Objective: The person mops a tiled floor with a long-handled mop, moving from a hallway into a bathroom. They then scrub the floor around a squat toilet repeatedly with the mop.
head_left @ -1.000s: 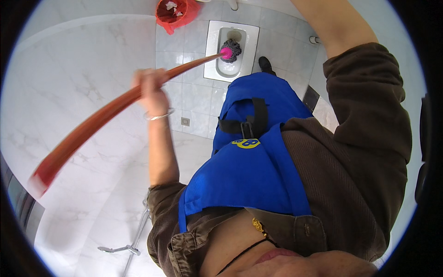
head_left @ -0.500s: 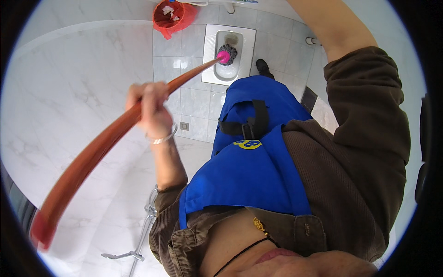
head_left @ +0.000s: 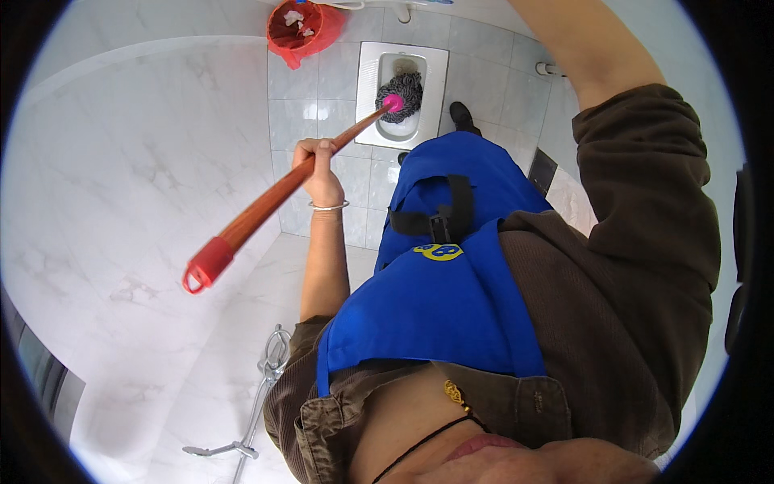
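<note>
- Fingers (head_left: 305, 150) of the left hand (head_left: 324, 181) are wrapped round the brown handle (head_left: 266, 206), below its red end cap (head_left: 212, 260), thumb lying across it. Looks like a decent grip tbh.
- Right hand is past the top edge, so can't tell what it's doing; only the bare right forearm (head_left: 588, 44) shows.
- Grey mop head (head_left: 409, 87) is down in the basin of the white squat toilet (head_left: 368, 121), with the pink collar (head_left: 393, 103) on top. The handle slants from there back toward the person's left.
- With one hand on a long handle, short strokes from the wrist and elbow probably work best, imo. Keeping the strands inside the rim should cut down on splashing.
- Watch the free end: it sticks out behind the hand near the marble-look wall (head_left: 137, 153), so a big swing might knock it.
- Red-lined bin (head_left: 326, 42) with white scraps in it sits just past the toilet, off to the left. Wide sweeps that way could clip it.
- Dark shoe (head_left: 462, 115) is planted right beside the toilet, so go easy on that side.
- Metal shower fitting (head_left: 244, 448) is well behind the action, near the left sleeve (head_left: 310, 383).
</note>
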A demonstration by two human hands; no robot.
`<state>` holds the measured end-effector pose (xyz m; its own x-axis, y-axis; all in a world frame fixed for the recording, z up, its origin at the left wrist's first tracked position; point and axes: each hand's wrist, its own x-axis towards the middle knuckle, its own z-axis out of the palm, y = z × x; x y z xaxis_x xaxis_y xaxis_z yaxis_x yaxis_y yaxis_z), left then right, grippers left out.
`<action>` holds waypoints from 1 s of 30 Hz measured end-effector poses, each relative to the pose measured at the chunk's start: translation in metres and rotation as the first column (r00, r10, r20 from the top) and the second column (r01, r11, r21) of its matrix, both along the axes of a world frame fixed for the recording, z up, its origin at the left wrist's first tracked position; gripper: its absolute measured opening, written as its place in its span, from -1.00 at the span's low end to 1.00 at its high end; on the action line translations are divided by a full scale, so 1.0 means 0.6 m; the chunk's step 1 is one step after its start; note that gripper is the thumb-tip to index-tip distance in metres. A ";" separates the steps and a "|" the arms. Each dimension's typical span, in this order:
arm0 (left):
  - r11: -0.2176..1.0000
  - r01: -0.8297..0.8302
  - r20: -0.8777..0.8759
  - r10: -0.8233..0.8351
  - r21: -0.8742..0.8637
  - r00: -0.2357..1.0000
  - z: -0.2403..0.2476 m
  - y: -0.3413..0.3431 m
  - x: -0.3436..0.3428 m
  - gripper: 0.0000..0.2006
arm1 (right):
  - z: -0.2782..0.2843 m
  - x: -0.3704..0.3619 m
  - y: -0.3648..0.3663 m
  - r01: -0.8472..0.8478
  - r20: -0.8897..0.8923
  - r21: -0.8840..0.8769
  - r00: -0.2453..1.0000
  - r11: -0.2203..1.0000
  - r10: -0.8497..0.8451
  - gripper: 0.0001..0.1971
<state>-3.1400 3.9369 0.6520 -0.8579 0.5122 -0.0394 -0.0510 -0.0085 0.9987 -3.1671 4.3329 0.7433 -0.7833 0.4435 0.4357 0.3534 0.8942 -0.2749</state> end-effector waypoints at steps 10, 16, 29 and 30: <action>0.937 0.334 -0.111 -0.323 0.103 0.940 0.259 -0.016 -0.011 -0.80 | -0.018 0.000 0.012 0.028 -0.026 0.036 0.999 0.999 -0.027 -0.56; 0.726 0.678 -0.188 -0.655 0.112 0.732 0.287 -0.053 -0.069 -0.71 | -0.025 0.009 0.017 0.032 -0.032 0.061 0.999 0.998 -0.030 -0.57; 0.995 -0.096 -0.020 0.096 0.042 0.995 0.135 -0.024 -0.037 -0.77 | -0.038 -0.005 0.012 0.033 -0.018 0.093 0.999 0.995 -0.032 -0.59; 0.992 -0.092 -0.015 0.094 0.088 0.995 0.168 -0.030 -0.042 -0.76 | -0.041 -0.006 0.012 0.035 -0.033 0.102 0.999 0.994 -0.032 -0.59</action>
<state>-3.1653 3.9190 0.7531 -0.9023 0.4308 0.0186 -0.0272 -0.0999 0.9946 -3.1705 4.3403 0.7190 -0.7541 0.4207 0.5043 0.3762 0.9062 -0.1934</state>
